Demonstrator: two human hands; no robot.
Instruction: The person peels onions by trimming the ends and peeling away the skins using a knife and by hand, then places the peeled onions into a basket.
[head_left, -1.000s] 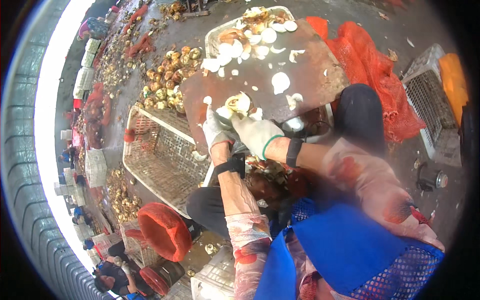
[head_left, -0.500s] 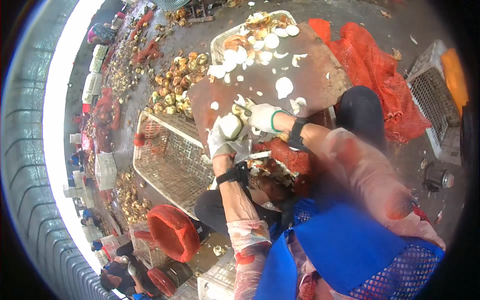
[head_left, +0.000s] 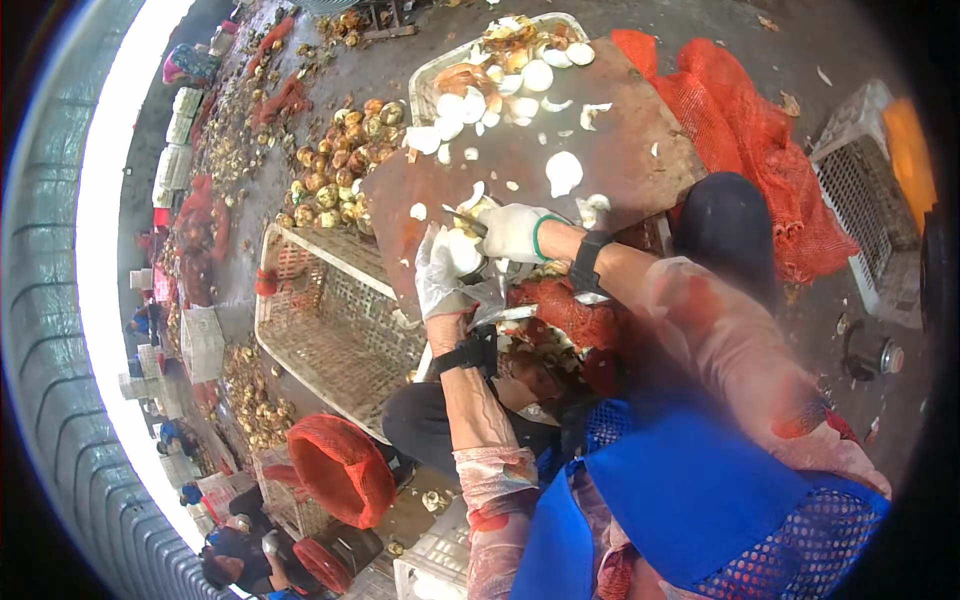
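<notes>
My gloved left hand (head_left: 437, 275) is closed around a pale peeled onion (head_left: 463, 254), held at the near edge of a reddish-brown board (head_left: 640, 130). My right hand (head_left: 515, 234), in a white glove with a green cuff, grips a small knife (head_left: 466, 222) whose dark thin blade crosses the top of the onion. Part of the knife's handle is hidden by the fingers. A curled white peel piece (head_left: 475, 195) lies just beyond the blade. Farther off on the board are a white onion (head_left: 564, 173) and several scattered layers and scraps.
A white crate (head_left: 425, 90) holding peels and onions adjoins the board's far left. Another white crate (head_left: 340, 310) stands left of my knees, below a heap of unpeeled onions (head_left: 345, 160). Red mesh sacking (head_left: 735, 150) lies at right, near a grey crate (head_left: 865, 180). Co-workers sit farther left.
The knife blade now shows across the onion's top, and the right hand has shifted slightly nearer and turned. The left hand still holds the onion. The whole view has drifted a little.
</notes>
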